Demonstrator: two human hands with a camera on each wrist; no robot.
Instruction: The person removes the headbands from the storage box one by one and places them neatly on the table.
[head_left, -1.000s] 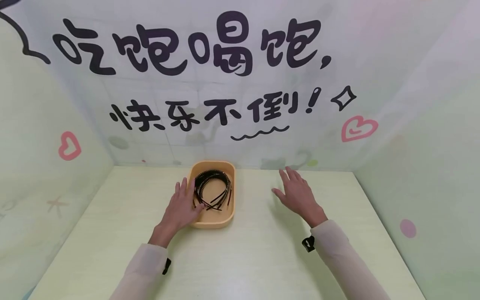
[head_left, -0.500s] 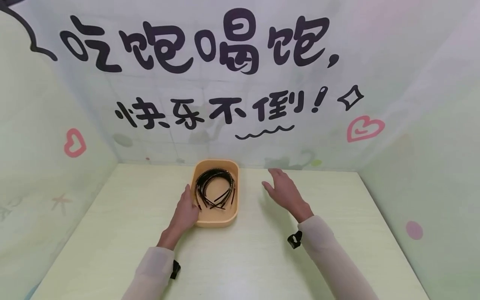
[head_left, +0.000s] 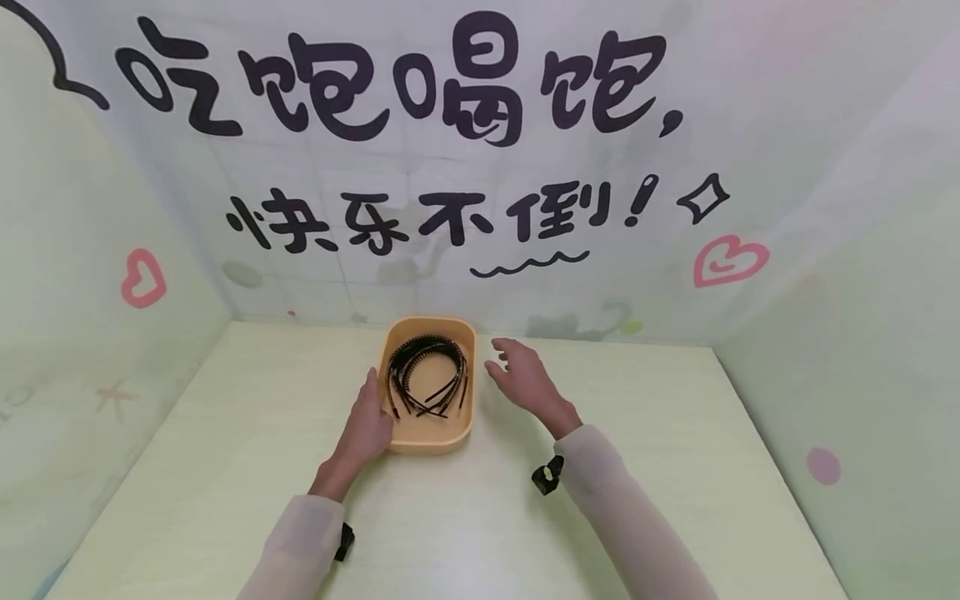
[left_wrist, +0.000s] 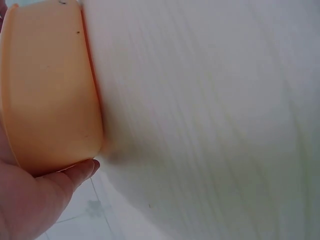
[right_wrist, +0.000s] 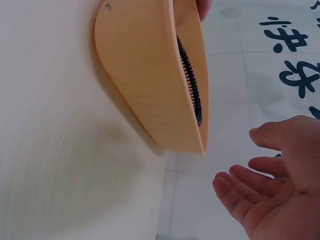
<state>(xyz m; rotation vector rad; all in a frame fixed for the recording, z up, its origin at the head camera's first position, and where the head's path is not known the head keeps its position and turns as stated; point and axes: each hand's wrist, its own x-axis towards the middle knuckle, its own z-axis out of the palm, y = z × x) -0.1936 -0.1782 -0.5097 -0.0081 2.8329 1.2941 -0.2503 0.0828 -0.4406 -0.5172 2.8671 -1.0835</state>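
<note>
An orange rectangular box (head_left: 431,433) stands against the back wall and holds several black toothed headbands (head_left: 400,367), looped over one another. My left hand (head_left: 366,423) rests along the box's left side, its fingers fairly straight. From the left wrist, its thumb (left_wrist: 75,172) lies by the corner of the box (left_wrist: 55,90); the other fingers are mostly hidden. Just right of the box, my right hand (head_left: 522,377) is held apart from it with loosely bent fingers. The right wrist view shows that hand (right_wrist: 280,190) holding nothing, beside the box (right_wrist: 140,60) and one toothed headband (right_wrist: 189,82).
The pale table (head_left: 480,533) lies under both arms. A printed wall (head_left: 442,292) with large black characters rises directly behind the box. Side walls close off the left (head_left: 90,417) and the right (head_left: 825,400).
My left hand has shifted from over the box's left rim to its outer left side. My right hand has moved left toward the box. The headbands stay inside.
</note>
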